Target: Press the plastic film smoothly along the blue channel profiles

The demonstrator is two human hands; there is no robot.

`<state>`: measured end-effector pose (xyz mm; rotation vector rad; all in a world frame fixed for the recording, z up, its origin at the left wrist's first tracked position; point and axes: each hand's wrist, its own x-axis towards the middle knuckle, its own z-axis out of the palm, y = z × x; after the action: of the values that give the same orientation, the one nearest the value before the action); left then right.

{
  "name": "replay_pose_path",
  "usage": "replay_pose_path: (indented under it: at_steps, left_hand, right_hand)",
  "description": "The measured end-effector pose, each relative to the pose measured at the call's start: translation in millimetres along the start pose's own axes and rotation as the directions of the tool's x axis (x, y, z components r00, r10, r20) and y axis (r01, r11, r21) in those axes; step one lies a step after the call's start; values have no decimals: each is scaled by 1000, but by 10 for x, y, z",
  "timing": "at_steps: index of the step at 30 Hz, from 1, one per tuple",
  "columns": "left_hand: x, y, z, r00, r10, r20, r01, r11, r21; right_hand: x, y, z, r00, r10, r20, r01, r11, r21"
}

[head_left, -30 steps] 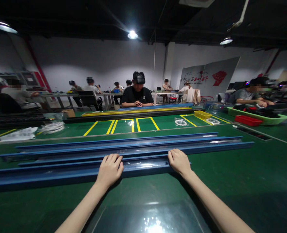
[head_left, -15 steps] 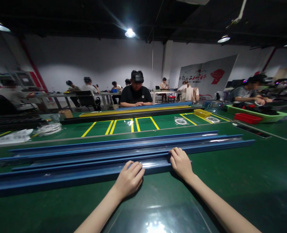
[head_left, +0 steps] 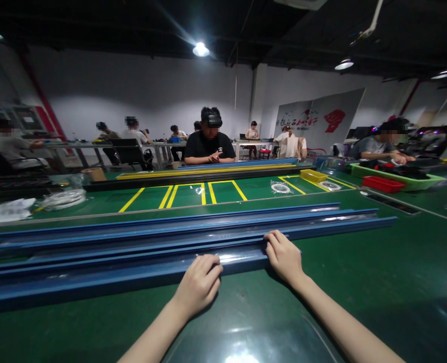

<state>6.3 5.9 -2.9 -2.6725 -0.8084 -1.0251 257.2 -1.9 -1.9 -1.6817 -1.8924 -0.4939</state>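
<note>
Two bare hands are holding the nearest blue rail [head_left: 117, 282], which is lying on the green counter [head_left: 375, 272] and stretching from 8 o'clock, where the view is cutting it off, toward 5 o'clock. The left hand [head_left: 200, 282], sitting between 6 and 7 o'clock, is grasping the rail's near wall: the fingers are bending over the upper edge, the thumb is lying close beside them, and the fingertips are largely hiding from sight. The right hand [head_left: 283, 256], between 4 and 5 o'clock, is gripping the same rail near its right end, with its fingers curling over the top and its thumb staying out of view. How hard either hand is pressing, one cannot tell.

Just beyond the held rail, other blue rails [head_left: 193, 233] are running side by side, roughly along it. A red tray [head_left: 383, 184] is resting toward 3 o'clock, just beside a larger green tray [head_left: 422, 185], while a co-worker in a black shirt [head_left: 209, 143] is sitting opposite, toward 12 o'clock.
</note>
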Motion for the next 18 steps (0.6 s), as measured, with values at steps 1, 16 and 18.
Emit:
replay_pose_path:
  at_steps: [1,16,18]
  left_hand:
    - [-1,4,4,1000,4,5,-4,1000,2]
    - [23,8,-1,999,31,20,-31,1000,1]
    - [19,6,-1,999,28,30,-28,1000,4]
  right_hand:
    - [1,-1,-1,1000,14,10,-14,1000,13]
    - [162,-342,-949,381,-468,797,-43,853,521]
    - [90,-414,-947,287,-450,846,43,888,458]
